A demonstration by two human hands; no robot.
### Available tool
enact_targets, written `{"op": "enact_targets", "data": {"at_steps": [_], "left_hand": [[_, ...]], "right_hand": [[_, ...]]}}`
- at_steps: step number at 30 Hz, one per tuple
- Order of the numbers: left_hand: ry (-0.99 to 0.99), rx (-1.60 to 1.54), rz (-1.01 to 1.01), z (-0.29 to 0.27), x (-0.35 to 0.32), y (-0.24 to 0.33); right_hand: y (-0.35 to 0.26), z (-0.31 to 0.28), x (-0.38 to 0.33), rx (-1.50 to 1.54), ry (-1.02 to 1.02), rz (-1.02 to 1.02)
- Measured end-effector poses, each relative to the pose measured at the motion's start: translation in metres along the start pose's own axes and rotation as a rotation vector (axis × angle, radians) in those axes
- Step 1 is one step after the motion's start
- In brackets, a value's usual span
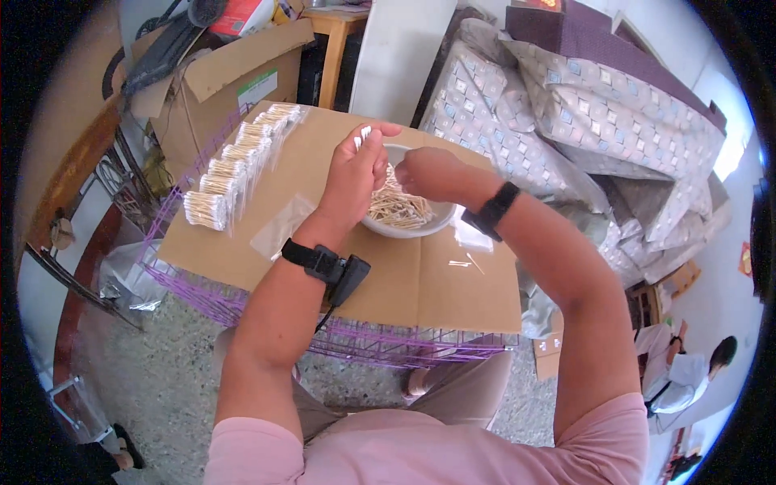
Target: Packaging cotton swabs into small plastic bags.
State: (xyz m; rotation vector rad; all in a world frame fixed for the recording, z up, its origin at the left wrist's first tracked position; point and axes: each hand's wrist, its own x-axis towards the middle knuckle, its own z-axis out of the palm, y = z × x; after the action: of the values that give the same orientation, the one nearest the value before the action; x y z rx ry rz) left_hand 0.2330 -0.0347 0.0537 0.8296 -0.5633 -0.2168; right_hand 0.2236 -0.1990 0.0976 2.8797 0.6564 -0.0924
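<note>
left hand [353,166] gripping bunch of cotton swabs [363,135] | right hand [426,171] closing, pinching swabs over white bowl [406,229] | filled bags [234,162] lying far left on cardboard [404,279]

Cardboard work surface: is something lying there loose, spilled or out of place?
Yes. Two cotton swabs lie loose on the cardboard sheet, to the right of the white bowl that holds the rest. An empty clear bag lies flat left of the bowl, apart from the row of filled packets. Nothing looks damaged.
</note>
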Motion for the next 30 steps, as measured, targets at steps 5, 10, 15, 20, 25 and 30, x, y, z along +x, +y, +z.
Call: {"op": "enact_targets", "data": {"at_steps": [5, 10, 15, 20, 25, 30], "left_hand": [[0.019, -0.014, 0.024, 0.003, -0.001, -0.001], [0.004, 0.009, -0.012, 0.003, -0.005, 0.000], [-0.103, 0.035, -0.089, 0.005, -0.007, 0.000], [-0.165, 0.085, -0.150, 0.009, -0.007, -0.005], [-0.178, 0.136, -0.156, 0.005, -0.008, -0.008], [-0.091, 0.154, -0.110, 0.011, -0.007, -0.005]], "right_hand": [[0.006, -0.012, -0.046, 0.560, 0.275, 0.130], [-0.027, 0.001, -0.075, 1.336, 0.317, 0.157], [-0.042, 0.007, -0.079, 1.494, 0.407, 0.153], [-0.025, 0.023, -0.078, 1.320, 0.532, 0.077], [-0.026, 0.033, -0.077, 1.234, 0.649, 0.138], [-0.021, 0.035, -0.078, 1.000, 0.844, 0.104]]}}
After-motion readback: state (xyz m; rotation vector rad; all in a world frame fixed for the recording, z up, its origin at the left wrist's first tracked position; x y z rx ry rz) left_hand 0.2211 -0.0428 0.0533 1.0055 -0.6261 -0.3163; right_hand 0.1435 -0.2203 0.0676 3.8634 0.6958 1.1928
